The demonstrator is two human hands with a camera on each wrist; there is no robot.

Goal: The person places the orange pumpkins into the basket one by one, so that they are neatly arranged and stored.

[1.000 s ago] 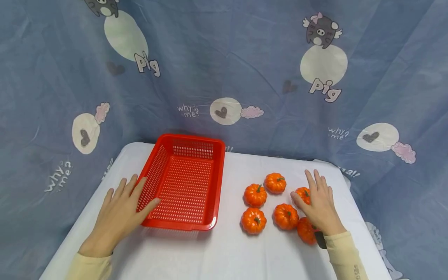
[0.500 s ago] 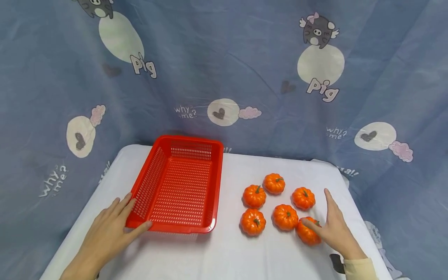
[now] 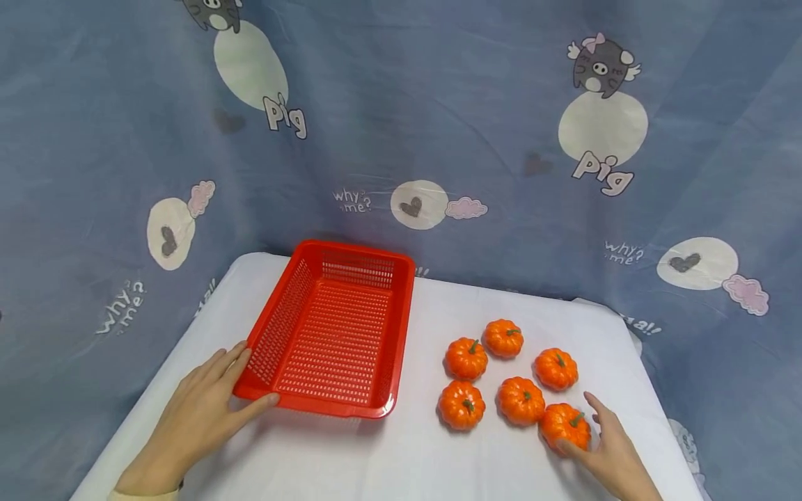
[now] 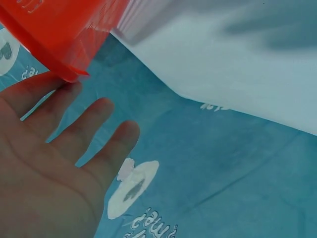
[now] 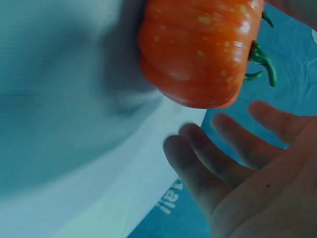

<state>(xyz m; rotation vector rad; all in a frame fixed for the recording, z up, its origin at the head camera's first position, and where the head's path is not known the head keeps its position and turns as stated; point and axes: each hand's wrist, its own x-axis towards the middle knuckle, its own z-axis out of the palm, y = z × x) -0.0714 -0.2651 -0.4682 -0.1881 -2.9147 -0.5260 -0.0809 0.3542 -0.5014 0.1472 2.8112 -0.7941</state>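
Left hand (image 3: 194, 417) lies flat with straight fingers on the tabletop (image 3: 401, 459), thumb and fingertips touching the near-left corner of the red basket (image 3: 332, 334); nothing gripped. Right hand (image 3: 610, 456) is open at the near right, fingers loosely spread, thumb and forefinger against the nearest pumpkin (image 3: 565, 426); the wrist view shows no closed grasp on it. Five more pumpkins (image 3: 495, 369) sit in a loose cluster just left and beyond, between that hand and the empty basket. Risk, as a judgement: the pumpkin is round and lies near the tabletop's right edge, so a sideways nudge from open fingers could roll it off, or knock it into its neighbours and scatter them. The light basket could slide if pushed at one corner.
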